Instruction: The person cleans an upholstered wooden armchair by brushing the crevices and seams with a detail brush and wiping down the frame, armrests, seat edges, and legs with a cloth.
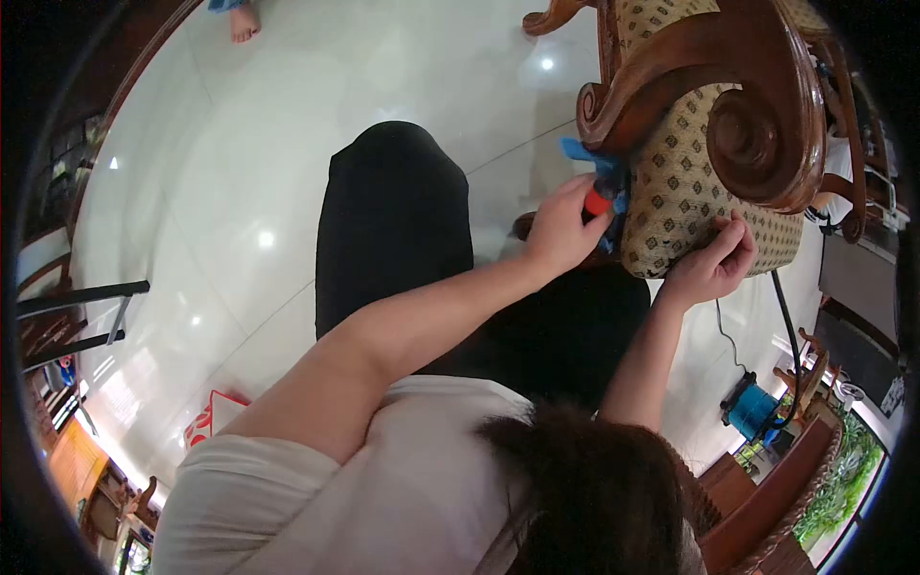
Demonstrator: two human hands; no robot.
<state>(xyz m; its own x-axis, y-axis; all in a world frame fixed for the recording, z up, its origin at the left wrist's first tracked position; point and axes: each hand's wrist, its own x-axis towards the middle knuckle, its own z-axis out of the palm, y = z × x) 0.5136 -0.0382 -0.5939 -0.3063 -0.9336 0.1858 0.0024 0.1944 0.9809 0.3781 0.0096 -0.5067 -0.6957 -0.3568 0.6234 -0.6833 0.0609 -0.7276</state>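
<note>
My left hand (pixel 565 230) is closed around a red-and-black handled tool (pixel 598 200), held at the side of a carved wooden chair. Its working end is hidden among blue material (pixel 586 151) bunched against the wooden frame. My right hand (pixel 714 265) is curled on the near edge of the chair's patterned seat cushion (pixel 685 192), fingers bent against the fabric. The cushion is beige with dark diamond shapes. Above it curls the glossy brown armrest (pixel 743 139), which ends in a scroll.
A blue-and-black cylindrical device (pixel 752 407) with a black hose (pixel 788 326) stands on the tiled floor (pixel 240 192) at right. My black-clad knee (pixel 393 201) is in the middle. A person's bare foot (pixel 244 23) shows at the top. Black metal legs (pixel 86 299) stick out at left.
</note>
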